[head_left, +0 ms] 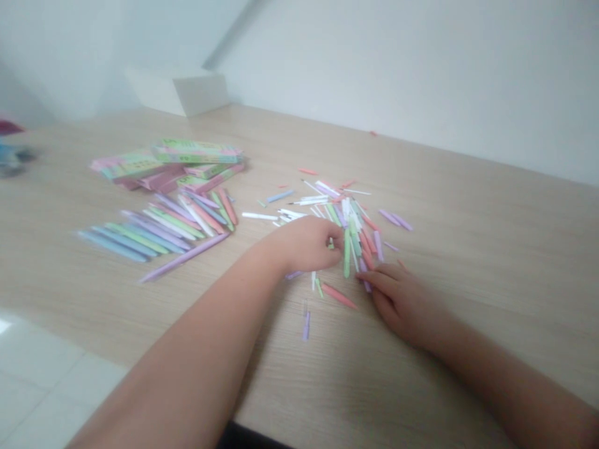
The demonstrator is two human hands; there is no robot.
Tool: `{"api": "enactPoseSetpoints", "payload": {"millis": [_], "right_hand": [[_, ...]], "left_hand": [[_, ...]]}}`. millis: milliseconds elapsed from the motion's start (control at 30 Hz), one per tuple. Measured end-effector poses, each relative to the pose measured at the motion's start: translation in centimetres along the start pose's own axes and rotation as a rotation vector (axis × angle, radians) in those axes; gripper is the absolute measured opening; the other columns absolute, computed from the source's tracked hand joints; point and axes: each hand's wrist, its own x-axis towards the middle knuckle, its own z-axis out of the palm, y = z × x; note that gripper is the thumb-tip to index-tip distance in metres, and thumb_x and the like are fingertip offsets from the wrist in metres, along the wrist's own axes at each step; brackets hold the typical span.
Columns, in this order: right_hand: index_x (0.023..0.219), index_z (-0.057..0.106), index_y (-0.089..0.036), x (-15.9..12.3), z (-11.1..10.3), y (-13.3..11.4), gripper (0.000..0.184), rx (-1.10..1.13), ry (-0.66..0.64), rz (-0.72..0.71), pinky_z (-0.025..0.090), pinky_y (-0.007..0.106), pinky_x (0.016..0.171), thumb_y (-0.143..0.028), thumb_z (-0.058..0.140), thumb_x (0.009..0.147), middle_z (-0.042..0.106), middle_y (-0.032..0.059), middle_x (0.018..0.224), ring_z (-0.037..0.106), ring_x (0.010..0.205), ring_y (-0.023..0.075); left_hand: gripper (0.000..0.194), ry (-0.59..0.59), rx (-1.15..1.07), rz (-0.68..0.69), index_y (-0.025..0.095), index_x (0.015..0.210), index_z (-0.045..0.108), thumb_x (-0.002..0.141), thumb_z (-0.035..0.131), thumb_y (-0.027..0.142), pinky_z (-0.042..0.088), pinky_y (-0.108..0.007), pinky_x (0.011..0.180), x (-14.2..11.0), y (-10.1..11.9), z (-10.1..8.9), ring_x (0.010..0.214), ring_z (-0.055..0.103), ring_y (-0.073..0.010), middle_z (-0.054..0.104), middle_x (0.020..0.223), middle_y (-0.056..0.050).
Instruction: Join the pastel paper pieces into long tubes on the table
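Scattered over the wooden table is a loose pile of pen parts: white refills, and green, purple and coral barrels and caps. My left hand [311, 243] curls over the pile's left side with thumb and finger closed in a pinch. What it holds, if anything, is hidden; a bit of green shows behind the fingers. Next to its fingertips lies a green barrel [347, 252]. My right hand [405, 302] rests at the pile's near right edge, fingers stretched out, fingertips at a purple pen part [365, 277]. Nearer me lie a coral barrel [339, 295] and a small purple piece [306, 325].
Left of the pile, assembled-looking pastel pens lie in a slanted row, one purple pen [185, 257] across its near side. Behind them are stacked green and pink boxes [196, 151]. A white box [201, 93] stands by the wall. Blurred items [14, 156] sit far left.
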Motion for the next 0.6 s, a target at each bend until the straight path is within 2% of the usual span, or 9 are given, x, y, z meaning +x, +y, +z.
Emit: {"api": "enactPoseSetpoints", "payload": {"millis": [133,267,367,600], "right_hand": [[0.122,0.066,-0.02,-0.1,0.1,0.5,0.032,-0.006,-0.002,0.028,0.047,0.049,0.099,-0.019,0.046,0.097,0.069,0.012,0.119,0.065,0.108,0.0277],[0.119,0.066,-0.021,-0.2,0.0,1.0,0.029,-0.027,0.006,0.064,0.05,0.044,0.094,-0.019,0.047,0.096,0.069,0.0112,0.112,0.065,0.102,0.0264],[0.113,0.067,-0.02,-0.4,-0.2,1.5,0.026,-0.066,0.0,0.065,0.051,0.041,0.087,-0.02,0.047,0.097,0.068,0.0113,0.107,0.064,0.097,0.0263],[0.104,0.067,-0.021,-0.7,-0.6,2.4,0.023,-0.121,-0.025,0.08,0.05,0.041,0.082,-0.022,0.044,0.098,0.066,0.0105,0.102,0.062,0.094,0.0261]], "left_hand": [[0.029,-0.006,0.098,0.037,0.028,0.1,0.076,0.077,0.058,0.026,0.045,-0.031,0.068,0.4,-0.3,0.8,0.077,0.063,-0.0209,0.073,0.088,-0.003],[0.031,0.023,0.165,0.051,0.028,0.105,0.075,0.083,0.054,0.027,0.048,-0.033,0.073,0.6,-0.5,1.3,0.083,0.065,-0.023,0.074,0.093,-0.005],[0.031,0.059,0.215,-0.013,0.028,0.107,0.074,0.086,0.051,0.029,0.049,-0.035,0.077,0.6,-0.6,1.2,0.088,0.066,-0.0249,0.074,0.097,-0.006],[0.03,0.079,0.284,-0.166,0.024,0.096,0.074,0.089,0.046,0.03,0.05,-0.037,0.074,0.6,-0.9,0.8,0.083,0.066,-0.0264,0.074,0.095,-0.01]]}}
